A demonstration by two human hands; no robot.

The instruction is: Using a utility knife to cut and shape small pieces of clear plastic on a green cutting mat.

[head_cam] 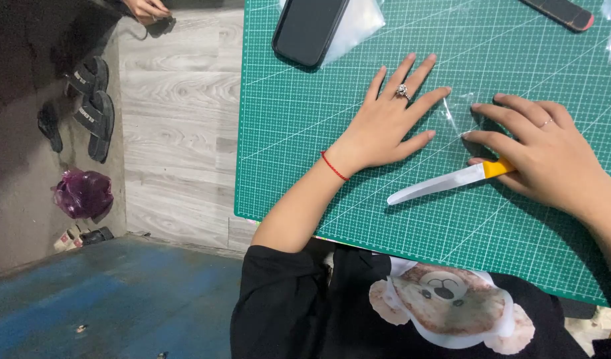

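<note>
Item one, as I see it from the head view: a small clear plastic sleeve (460,114), flat on the green cutting mat (305,166), pinned at both ends by fingertips; its edges are hard to make out. Item two: a white paper-wrapped strip with a yellow end (445,182), lying slanted just below, yellow end tucked under my right hand (545,156).

- Two hands: left hand (385,123), right hand (541,149)
- One knife (445,182) under the right hand
- One phone (309,30) above the left hand
- Two sandals (93,100) far left of the left hand
- One purple bag (83,193)
</note>
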